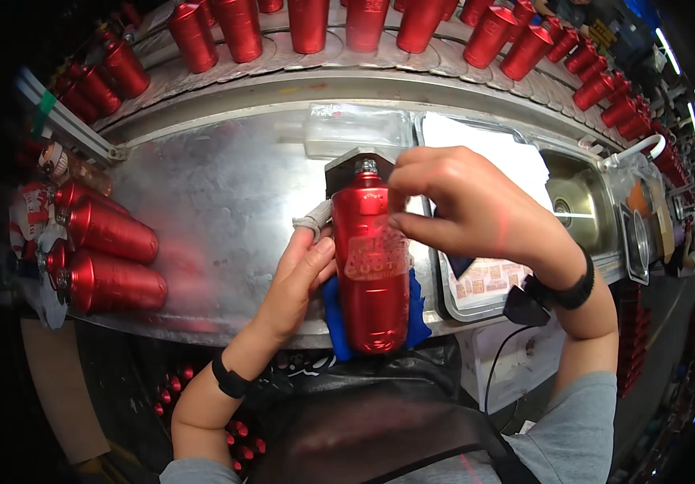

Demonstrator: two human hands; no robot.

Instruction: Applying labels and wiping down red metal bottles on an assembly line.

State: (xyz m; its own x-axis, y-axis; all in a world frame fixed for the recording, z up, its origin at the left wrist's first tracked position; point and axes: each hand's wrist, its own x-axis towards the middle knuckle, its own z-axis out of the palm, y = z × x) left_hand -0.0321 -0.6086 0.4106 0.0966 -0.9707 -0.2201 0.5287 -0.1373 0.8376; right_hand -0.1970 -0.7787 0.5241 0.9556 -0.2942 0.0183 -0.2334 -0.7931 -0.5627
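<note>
Steadying the red bottle [373,310], left hand [297,270] lay alongside, grip apart, likely preventing roll. Right hand [464,202] sat by its upper right side; couldn't tell whether that grip pinched anything. Blue cloth [418,315] beneath, at tabletop's [218,242] near edge, probably cushioned it.

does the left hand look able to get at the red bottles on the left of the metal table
Probably yes: only metal tabletop shows between the left hand and those red bottles, though the hand may have to leave the decorated bottle beside it.
</note>
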